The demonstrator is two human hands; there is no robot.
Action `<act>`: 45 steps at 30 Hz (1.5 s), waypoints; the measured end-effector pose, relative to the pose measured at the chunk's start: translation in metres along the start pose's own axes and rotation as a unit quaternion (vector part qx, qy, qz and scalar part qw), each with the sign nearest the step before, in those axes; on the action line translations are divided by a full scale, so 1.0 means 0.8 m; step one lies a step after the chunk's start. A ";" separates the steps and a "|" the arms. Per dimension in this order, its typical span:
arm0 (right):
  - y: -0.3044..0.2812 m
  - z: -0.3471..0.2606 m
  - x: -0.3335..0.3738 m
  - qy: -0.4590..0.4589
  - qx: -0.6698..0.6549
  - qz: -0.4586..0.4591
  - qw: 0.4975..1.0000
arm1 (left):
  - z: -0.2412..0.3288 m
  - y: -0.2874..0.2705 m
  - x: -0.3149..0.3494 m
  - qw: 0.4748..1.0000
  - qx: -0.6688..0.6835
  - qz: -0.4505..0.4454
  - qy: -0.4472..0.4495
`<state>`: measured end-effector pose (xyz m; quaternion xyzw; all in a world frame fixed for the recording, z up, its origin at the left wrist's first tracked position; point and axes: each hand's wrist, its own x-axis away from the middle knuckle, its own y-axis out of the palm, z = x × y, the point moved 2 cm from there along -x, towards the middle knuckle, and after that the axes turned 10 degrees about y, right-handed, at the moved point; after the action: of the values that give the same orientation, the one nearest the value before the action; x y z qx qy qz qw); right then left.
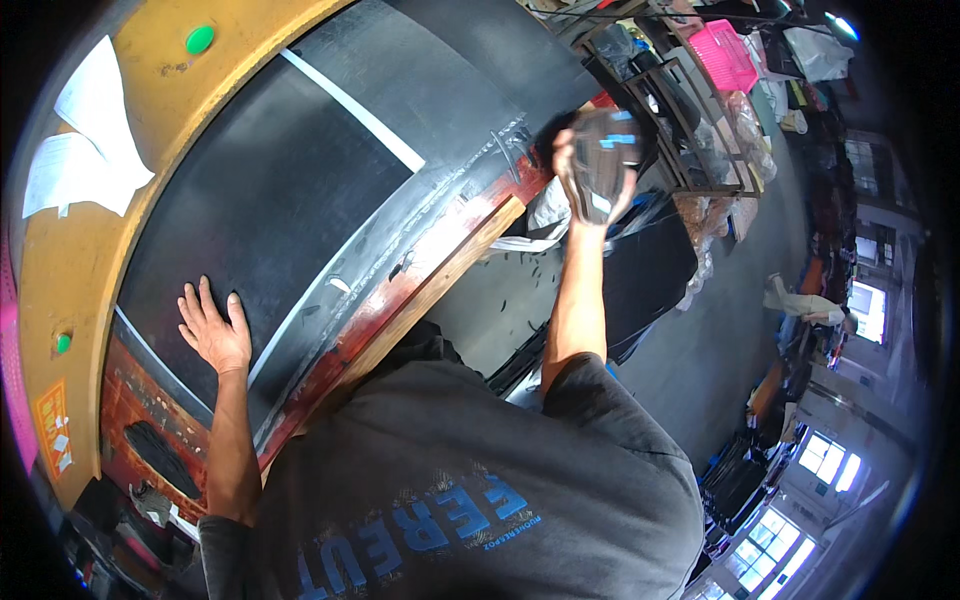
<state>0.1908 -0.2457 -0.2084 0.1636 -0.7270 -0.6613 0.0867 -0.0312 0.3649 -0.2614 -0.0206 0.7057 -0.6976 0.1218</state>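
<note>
My left hand (217,328) lies flat, fingers spread, on a black sheet (275,190) that covers the machine's bed. Raised off to the right, my right hand (594,208) grips a stack of dark, rounded flat pieces (606,150) with blue marks on top. Fingers and thumb wrap its two sides; motion blurs the stack, so its exact kind is unclear. A pale strip (355,110) crosses the bed beyond the black sheet. Along the near edge of the bed runs a wooden bar (430,290).
A yellow machine frame (150,215) with green buttons and white papers (90,140) borders the left. Dark pieces (160,460) lie on the red surface at lower left. At right stand a metal rack (700,125), a pink basket (723,57) and, farther off, another person (805,302).
</note>
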 end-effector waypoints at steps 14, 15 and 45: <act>-0.002 0.017 -0.034 -0.098 -0.076 0.077 0.989 | 0.004 -0.004 -0.003 1.000 -0.001 -0.013 -0.016; -0.013 0.024 -0.040 -0.144 -0.182 0.208 0.950 | 0.005 -0.006 -0.003 1.000 -0.002 0.000 -0.009; 0.275 0.276 -0.023 -0.100 0.967 -0.147 0.183 | 0.075 -0.131 -0.042 0.937 0.257 0.189 0.143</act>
<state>0.1054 -0.0175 -0.0137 0.1548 -0.7569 0.5529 -0.3122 -0.0016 0.3103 -0.1525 0.2451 0.5033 -0.8149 0.1502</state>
